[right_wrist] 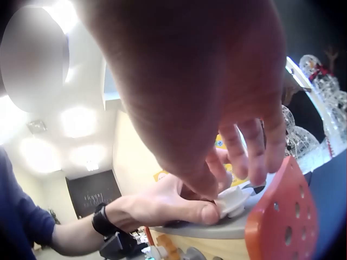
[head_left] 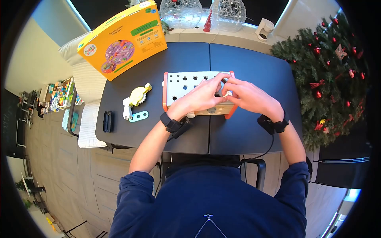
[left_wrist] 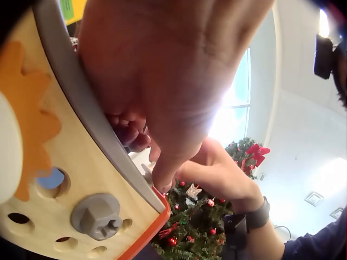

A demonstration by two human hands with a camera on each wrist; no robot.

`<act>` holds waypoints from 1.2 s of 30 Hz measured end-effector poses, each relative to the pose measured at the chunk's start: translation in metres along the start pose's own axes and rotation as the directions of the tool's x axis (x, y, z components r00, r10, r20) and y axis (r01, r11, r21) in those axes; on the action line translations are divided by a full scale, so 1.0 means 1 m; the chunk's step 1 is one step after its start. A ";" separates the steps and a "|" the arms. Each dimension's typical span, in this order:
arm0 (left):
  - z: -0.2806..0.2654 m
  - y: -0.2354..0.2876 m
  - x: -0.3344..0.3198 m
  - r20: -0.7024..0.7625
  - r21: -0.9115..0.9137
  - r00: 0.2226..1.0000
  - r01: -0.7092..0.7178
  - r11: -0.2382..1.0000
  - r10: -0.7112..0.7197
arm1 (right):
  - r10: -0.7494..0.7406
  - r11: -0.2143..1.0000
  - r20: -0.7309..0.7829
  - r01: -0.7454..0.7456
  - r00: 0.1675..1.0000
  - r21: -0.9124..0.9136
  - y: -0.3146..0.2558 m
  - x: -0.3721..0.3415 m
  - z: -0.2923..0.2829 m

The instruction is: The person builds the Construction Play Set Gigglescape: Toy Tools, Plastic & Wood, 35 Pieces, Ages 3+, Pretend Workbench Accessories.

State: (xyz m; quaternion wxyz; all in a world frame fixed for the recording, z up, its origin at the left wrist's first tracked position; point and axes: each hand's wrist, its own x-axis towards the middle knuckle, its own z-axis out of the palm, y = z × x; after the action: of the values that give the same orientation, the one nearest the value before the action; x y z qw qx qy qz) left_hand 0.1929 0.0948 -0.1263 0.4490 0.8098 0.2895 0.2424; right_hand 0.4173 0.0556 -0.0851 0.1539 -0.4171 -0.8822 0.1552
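A toy workbench with a pale blue, holed top (head_left: pixel 174 84) and red end panels stands on the dark table. Over its right end both hands meet. Between their fingers is a small white piece (right_wrist: pixel 233 201), pinched by my left hand (head_left: pixel 201 96) with the thumb on its near side. My right hand (head_left: pixel 254 97) holds the same piece with thumb and fingertips from the other side. Fingers partly hide it. A grey bolt head (left_wrist: pixel 96 216) sticks out of the wooden front panel beneath the left hand.
Left of the workbench lie a yellow-green toy piece (head_left: pixel 138 96), a white piece (head_left: pixel 127 108), a teal holed strip (head_left: pixel 139 116) and a black tray (head_left: pixel 107 121). A yellow box (head_left: pixel 127 43) stands at the back left. A decorated tree (head_left: pixel 325 79) is beyond the right edge.
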 end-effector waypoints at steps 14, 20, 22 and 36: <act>0.001 -0.009 0.000 0.004 0.036 1.000 -0.031 0.999 0.031 | -0.078 0.997 -0.064 0.078 0.995 0.010 -0.001 -0.004 0.005; 0.008 -0.004 -0.001 0.009 0.250 1.000 -0.030 0.968 0.029 | 0.366 0.859 0.222 -0.237 0.904 -0.453 -0.026 0.016 -0.004; 0.012 -0.009 0.000 -0.035 0.268 0.995 -0.079 0.960 0.092 | 0.404 0.856 0.224 -0.281 0.887 -0.434 -0.026 0.017 -0.006; 0.013 -0.017 0.000 -0.073 0.214 0.990 -0.105 0.971 0.123 | 0.001 0.893 -0.059 -0.028 0.998 -0.450 -0.001 0.002 0.027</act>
State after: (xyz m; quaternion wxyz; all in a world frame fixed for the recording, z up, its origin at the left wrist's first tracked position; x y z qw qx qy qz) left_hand 0.1968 0.0940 -0.1469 0.3335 0.8569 0.2853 0.2704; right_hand 0.4048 0.0529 -0.1094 0.0772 -0.4523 -0.8862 -0.0640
